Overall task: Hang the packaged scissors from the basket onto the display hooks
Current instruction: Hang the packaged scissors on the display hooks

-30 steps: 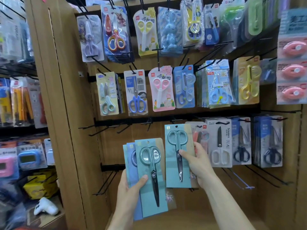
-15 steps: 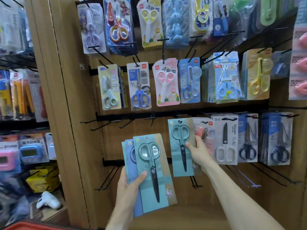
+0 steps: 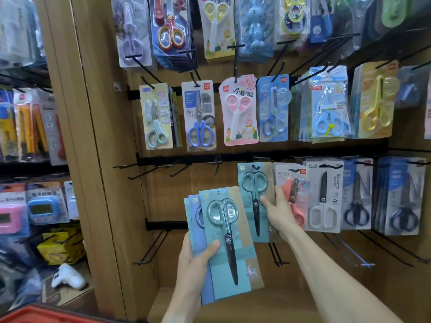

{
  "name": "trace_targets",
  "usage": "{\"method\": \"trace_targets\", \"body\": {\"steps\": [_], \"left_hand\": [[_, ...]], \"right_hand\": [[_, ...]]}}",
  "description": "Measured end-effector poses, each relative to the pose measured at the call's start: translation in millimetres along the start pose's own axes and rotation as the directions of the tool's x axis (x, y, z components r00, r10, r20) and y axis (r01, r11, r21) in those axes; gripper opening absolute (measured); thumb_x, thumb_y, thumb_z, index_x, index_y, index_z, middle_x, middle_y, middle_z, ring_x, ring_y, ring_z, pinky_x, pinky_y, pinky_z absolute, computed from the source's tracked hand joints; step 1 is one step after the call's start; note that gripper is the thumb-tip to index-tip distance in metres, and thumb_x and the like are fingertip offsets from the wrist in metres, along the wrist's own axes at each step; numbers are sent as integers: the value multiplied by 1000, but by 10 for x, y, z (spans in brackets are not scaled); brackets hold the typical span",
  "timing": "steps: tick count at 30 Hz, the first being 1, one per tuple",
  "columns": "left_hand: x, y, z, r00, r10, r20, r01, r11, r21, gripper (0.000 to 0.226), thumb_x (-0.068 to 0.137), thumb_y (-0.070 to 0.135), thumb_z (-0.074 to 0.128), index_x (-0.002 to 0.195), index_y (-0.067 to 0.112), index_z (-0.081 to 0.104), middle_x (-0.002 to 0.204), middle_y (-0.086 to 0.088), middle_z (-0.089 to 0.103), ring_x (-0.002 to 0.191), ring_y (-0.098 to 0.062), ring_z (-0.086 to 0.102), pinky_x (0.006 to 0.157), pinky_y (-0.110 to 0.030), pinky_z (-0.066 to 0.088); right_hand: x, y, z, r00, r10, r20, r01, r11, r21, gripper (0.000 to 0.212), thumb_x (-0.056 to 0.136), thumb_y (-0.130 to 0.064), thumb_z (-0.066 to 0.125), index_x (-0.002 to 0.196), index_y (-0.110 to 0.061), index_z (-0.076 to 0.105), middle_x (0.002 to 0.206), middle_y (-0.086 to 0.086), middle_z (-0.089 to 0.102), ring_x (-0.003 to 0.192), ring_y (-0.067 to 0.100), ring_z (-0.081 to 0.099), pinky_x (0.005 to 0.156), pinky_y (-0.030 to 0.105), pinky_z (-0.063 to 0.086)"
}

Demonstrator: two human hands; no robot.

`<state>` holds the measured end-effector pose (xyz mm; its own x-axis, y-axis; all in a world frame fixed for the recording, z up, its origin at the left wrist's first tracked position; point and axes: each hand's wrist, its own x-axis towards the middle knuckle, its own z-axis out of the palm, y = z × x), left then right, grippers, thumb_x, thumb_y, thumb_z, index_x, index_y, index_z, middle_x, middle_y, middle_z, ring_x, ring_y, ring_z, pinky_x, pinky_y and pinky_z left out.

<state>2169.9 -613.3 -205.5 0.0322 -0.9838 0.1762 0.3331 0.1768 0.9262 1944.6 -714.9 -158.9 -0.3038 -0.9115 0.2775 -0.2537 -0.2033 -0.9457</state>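
My left hand [image 3: 194,259] holds a fanned stack of teal and blue scissors packs [image 3: 224,243] low in front of the shelf, thumb across the front card. My right hand [image 3: 278,212] grips a single teal scissors pack [image 3: 253,201] by its right edge and holds it upright against the third row of hooks. The card's top hole sits level with a black hook [image 3: 255,167] on the rail; whether the hook passes through it I cannot tell. Bare black hooks [image 3: 177,170] stick out to the left on the same rail.
Packaged scissors fill the upper rows [image 3: 238,113] and the right part of the third row [image 3: 324,197]. A lower rail carries bare hooks [image 3: 154,245]. A wooden upright [image 3: 93,159] bounds the bay on the left. The red basket rim [image 3: 46,315] shows at bottom left.
My right hand has raised the single teal pack up and to the right, to the third-row rail. The left hand's stack stayed about where it was. The view has tilted down slightly.
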Motion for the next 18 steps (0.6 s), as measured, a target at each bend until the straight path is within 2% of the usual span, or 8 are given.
{"method": "trace_targets", "body": {"steps": [3, 5, 7, 8, 11, 14, 16, 18], "left_hand": [[4, -20, 24, 1000, -7, 11, 7, 1000, 1, 39, 95, 11, 75, 130, 20, 61, 115, -7, 79, 102, -32, 78, 91, -53, 62], [15, -25, 27, 1000, -9, 22, 9, 1000, 2, 40, 94, 10, 75, 130, 20, 61, 116, -7, 79, 103, -32, 78, 91, -52, 61], [20, -23, 32, 999, -5, 33, 4, 1000, 9, 41, 94, 10, 75, 130, 21, 61, 116, -6, 79, 102, -31, 78, 90, -51, 62], [24, -23, 33, 999, 0, 38, 0, 1000, 14, 41, 94, 10, 75, 130, 22, 61, 115, -5, 79, 102, -30, 78, 91, -52, 62], [27, -28, 17, 999, -1, 53, 0, 1000, 23, 44, 93, 11, 76, 132, 23, 60, 117, -5, 79, 104, -31, 78, 95, -56, 60], [37, -28, 2, 997, -4, 72, 2, 1000, 31, 46, 93, 11, 76, 134, 25, 60, 119, -5, 79, 106, -32, 77, 98, -57, 58], [37, -32, 4, 996, -8, 92, 5, 999, 33, 46, 93, 10, 75, 134, 24, 60, 120, -6, 78, 108, -32, 77, 99, -58, 57], [28, -39, 25, 993, -11, 114, 8, 1000, 28, 47, 93, 9, 75, 135, 23, 60, 122, -8, 78, 110, -33, 76, 101, -58, 56]], "right_hand": [[-8, -20, -25, 1000, 10, 14, -10, 1000, 1, 41, 106, -33, 55, 144, -36, 41, 142, 1, 58, 126, 28, 61, 96, 58, 58], [-15, 3, -19, 1000, 16, 12, -16, 1000, 7, 48, 106, -35, 55, 150, -34, 39, 148, 1, 55, 133, 29, 57, 103, 56, 54], [-80, -22, 3, 999, 30, 15, -30, 1000, -4, 58, 106, -36, 54, 158, -25, 33, 158, 5, 47, 141, 29, 49, 113, 52, 45], [-115, -31, 17, 999, 50, 7, -50, 998, -22, 60, 107, -34, 54, 160, -17, 31, 160, 8, 44, 140, 27, 49, 114, 46, 43], [-179, 35, 15, 996, 80, -24, -81, 996, -42, 57, 108, -27, 54, 156, -2, 36, 152, 16, 51, 114, 19, 55, 96, 31, 43], [-365, 47, -75, 994, 80, -79, -88, 990, -109, 54, 104, -30, 61, 150, -3, 48, 146, 13, 59, 129, 27, 57, 108, 39, 43], [-586, 8, -117, 997, 34, -74, -41, 994, -103, 46, 102, -35, 65, 140, -10, 60, 131, 3, 68, 122, 21, 62, 105, 36, 47], [-882, -39, -127, 1000, -11, 1, 11, 999, 41, 38, 94, -46, 71, 122, -21, 72, 112, -9, 75, 106, 10, 69, 98, 33, 54]]}}
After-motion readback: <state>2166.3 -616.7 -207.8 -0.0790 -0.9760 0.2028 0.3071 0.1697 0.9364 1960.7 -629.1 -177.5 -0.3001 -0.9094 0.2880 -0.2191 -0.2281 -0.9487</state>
